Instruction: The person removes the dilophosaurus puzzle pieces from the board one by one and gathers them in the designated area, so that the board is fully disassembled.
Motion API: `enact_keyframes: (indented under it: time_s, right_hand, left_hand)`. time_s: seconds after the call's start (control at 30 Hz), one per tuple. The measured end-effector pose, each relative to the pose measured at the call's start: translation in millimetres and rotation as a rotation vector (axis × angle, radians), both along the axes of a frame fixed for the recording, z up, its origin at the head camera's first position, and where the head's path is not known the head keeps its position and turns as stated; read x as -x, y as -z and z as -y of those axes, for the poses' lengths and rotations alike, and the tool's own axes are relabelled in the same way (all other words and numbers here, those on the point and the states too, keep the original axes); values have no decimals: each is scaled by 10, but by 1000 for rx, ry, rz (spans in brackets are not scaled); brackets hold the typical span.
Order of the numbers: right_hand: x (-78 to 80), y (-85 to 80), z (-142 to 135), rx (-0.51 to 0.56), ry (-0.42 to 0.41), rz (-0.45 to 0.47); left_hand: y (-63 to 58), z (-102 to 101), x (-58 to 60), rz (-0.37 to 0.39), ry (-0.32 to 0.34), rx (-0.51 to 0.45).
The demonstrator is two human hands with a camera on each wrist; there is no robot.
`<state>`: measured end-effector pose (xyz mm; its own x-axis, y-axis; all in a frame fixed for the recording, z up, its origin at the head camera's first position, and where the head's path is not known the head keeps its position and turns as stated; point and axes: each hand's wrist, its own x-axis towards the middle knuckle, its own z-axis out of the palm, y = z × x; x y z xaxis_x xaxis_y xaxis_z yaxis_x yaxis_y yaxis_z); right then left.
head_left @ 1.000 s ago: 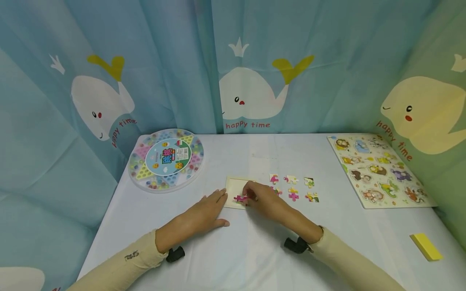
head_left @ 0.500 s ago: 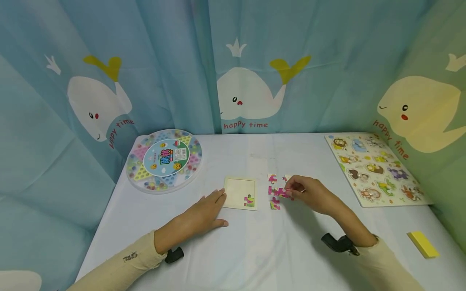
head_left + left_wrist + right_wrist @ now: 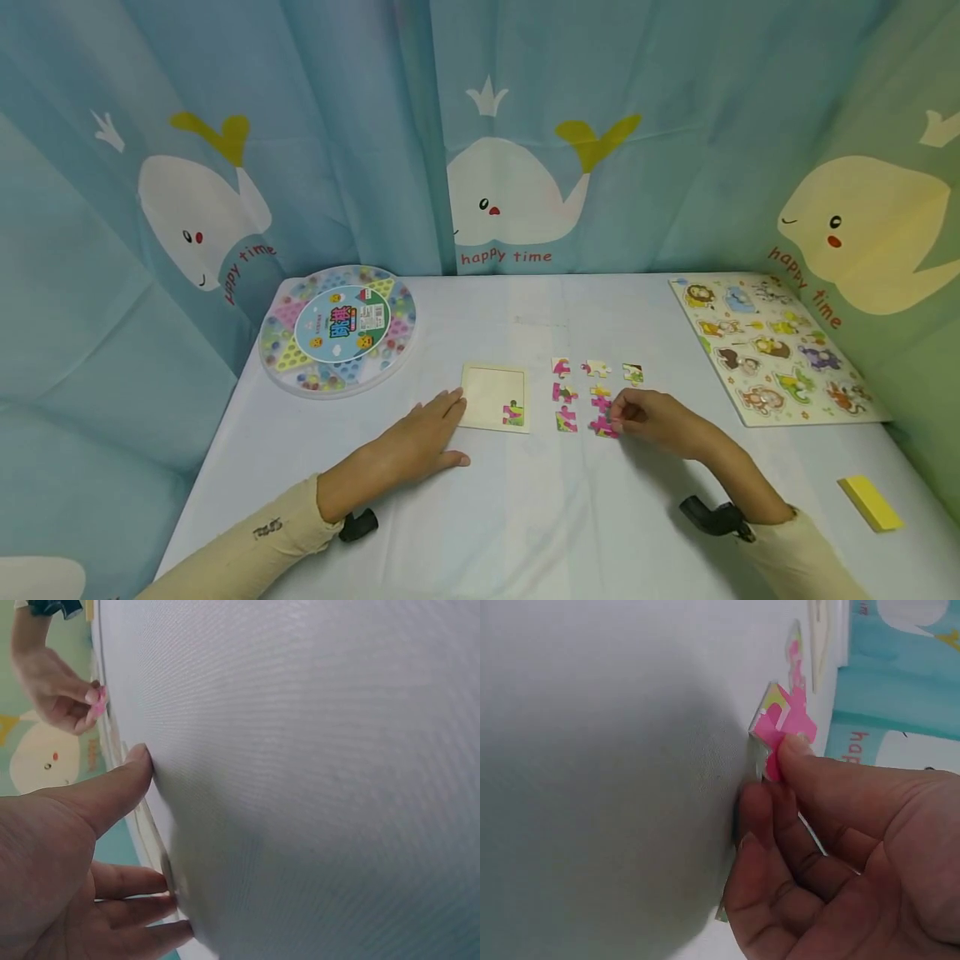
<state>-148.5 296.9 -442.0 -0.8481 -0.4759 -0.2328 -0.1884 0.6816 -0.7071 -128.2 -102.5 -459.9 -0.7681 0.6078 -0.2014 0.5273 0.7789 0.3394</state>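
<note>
My left hand [image 3: 420, 437] lies with straight fingers, its fingertips on the left edge of a small square wooden puzzle tray [image 3: 487, 387]. One pink-and-green puzzle piece [image 3: 513, 413] sits in the tray's lower right corner. To the right of the tray, my right hand [image 3: 663, 423] pinches a pink jigsaw piece [image 3: 602, 427] between thumb and fingers, low over the cloth. The right wrist view shows this pink and yellow-green jigsaw piece [image 3: 784, 716] at the thumb tip. Other loose pieces [image 3: 565, 392] lie in rows between tray and right hand; some may be hidden behind that hand.
At the back left stands a round Chinese checkers box [image 3: 405, 329]. An animal puzzle board [image 3: 780, 358] lies at the right edge, and a yellow block [image 3: 872, 503] nearer the front. A whale-print curtain [image 3: 517, 100] closes off the table's back.
My right hand leaves the tray, where a piece now shows in the corner, and moves right to a pink piece, shifting it down beneath the middle column. My left hand stays at the tray.
</note>
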Motion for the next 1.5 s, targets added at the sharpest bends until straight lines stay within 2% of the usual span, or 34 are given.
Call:
enact_keyframes:
  time_s: [0.3, 0.43, 0.7, 0.8, 0.97, 1.03, 1.2, 1.5]
  right_hand:
    - [-5, -23, 133, -119, 27, -141]
    - [15, -26, 244, -154, 45, -172]
    - [19, -18, 806, -93, 75, -202]
    - [25, 34, 1036, -76, 54, -232]
    - [18, 148, 1332, -153, 24, -301]
    - [5, 184, 1411, -203, 38, -316]
    - [-40, 210, 1501, -255, 59, -351]
    - [-63, 176, 1488, -203, 2, -363]
  left_hand:
    - [-10, -3, -5, 13, -12, 1]
    - [-16, -6, -5, 20, -17, 3]
    - [-8, -5, -8, 15, -20, 9]
    - [-4, -7, -6, 15, -19, 9]
    - [-3, -10, -1, 18, -16, 6]
    - [-5, -11, -1, 17, -13, 7]
    - [-8, -11, -1, 13, -9, 10]
    - [-24, -8, 4, 24, -19, 9]
